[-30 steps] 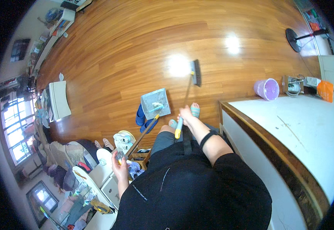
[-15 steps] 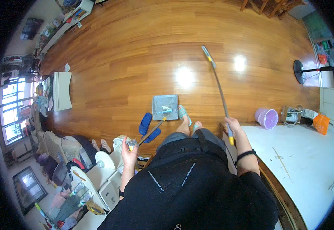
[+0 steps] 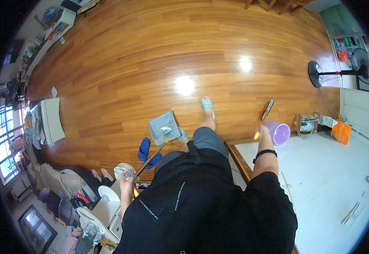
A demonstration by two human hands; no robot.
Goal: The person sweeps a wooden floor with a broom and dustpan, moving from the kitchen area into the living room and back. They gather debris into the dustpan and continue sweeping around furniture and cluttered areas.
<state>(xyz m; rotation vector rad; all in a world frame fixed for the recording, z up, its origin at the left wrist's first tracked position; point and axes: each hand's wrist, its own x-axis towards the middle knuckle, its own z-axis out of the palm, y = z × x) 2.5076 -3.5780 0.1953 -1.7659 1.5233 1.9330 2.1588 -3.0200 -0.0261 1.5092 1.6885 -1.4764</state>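
My left hand [image 3: 127, 178] is closed round the long handle of a grey dustpan [image 3: 159, 122], just above its yellow end. A crumpled grey, partly clear thing [image 3: 129, 174] shows at the same fingers; its kind is unclear. Pale and bluish debris [image 3: 166, 130] lies in the pan near its yellow neck. Out to the right, my right hand [image 3: 264, 130] grips a broom [image 3: 267, 109] near its yellow end. The stick points away from me and looks foreshortened, with the grey head seen almost edge-on. That hand is beside a purple bucket [image 3: 279, 133].
Blue slippers [image 3: 144, 149] lie left of my feet, which wear green striped sandals [image 3: 207, 104]. A white-topped surface [image 3: 320, 169] with a wooden edge is at my right. Beyond it stand an orange bag [image 3: 341, 132] and a black fan [image 3: 316, 74]. White furniture [image 3: 108, 203] is close at left.
The broom has swung in toward the bucket, and its head is now farther right. My right foot has stepped forward. The dustpan has turned, and my left fingers have closed more round its handle.
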